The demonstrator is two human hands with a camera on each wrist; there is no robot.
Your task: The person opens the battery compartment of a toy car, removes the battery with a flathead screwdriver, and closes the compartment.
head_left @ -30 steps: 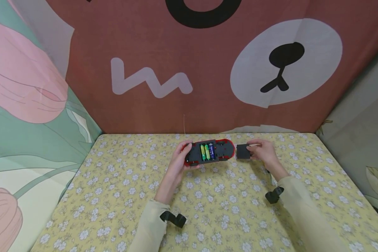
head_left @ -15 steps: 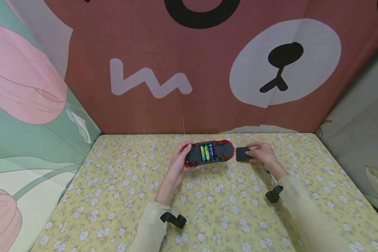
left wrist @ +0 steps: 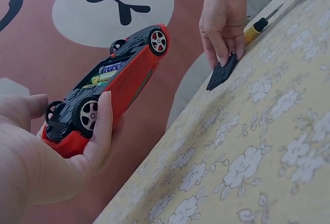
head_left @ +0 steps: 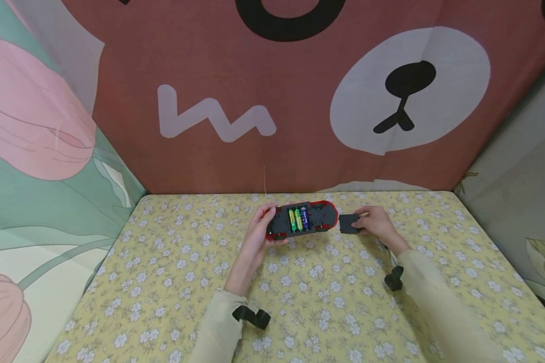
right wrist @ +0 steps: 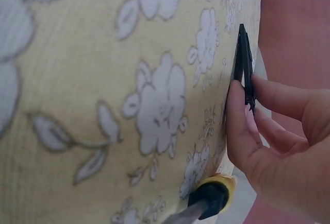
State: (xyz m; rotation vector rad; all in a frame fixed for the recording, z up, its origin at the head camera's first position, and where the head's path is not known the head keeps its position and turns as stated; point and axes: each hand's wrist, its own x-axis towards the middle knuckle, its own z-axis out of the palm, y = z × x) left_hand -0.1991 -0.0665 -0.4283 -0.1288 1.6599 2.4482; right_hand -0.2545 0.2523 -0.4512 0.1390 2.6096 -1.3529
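My left hand (head_left: 256, 229) grips one end of a red toy car (head_left: 323, 216), turned underside up and raised over the table. In its uncovered battery compartment lie two green-yellow batteries (head_left: 295, 220) and a blue-purple battery (head_left: 305, 219), side by side. To the right of the car, my right hand (head_left: 377, 223) pinches a flat black battery cover (head_left: 347, 224) between thumb and fingers. The right wrist view shows the cover (right wrist: 247, 69) edge-on, close over the tablecloth. In the left wrist view, the car's wheels (left wrist: 158, 41) point up and away from my palm.
A yellow-handled screwdriver (left wrist: 253, 31) lies on the table behind my right hand. It also shows in the right wrist view, with its black collar (right wrist: 209, 198) near the bottom edge. A floral cloth (head_left: 172, 282) covers the table, and a printed curtain (head_left: 209, 166) hangs behind it.
My right hand has lowered slightly toward the table with the battery cover, which now appears more tilted. The left hand and the toy car have hardly moved.
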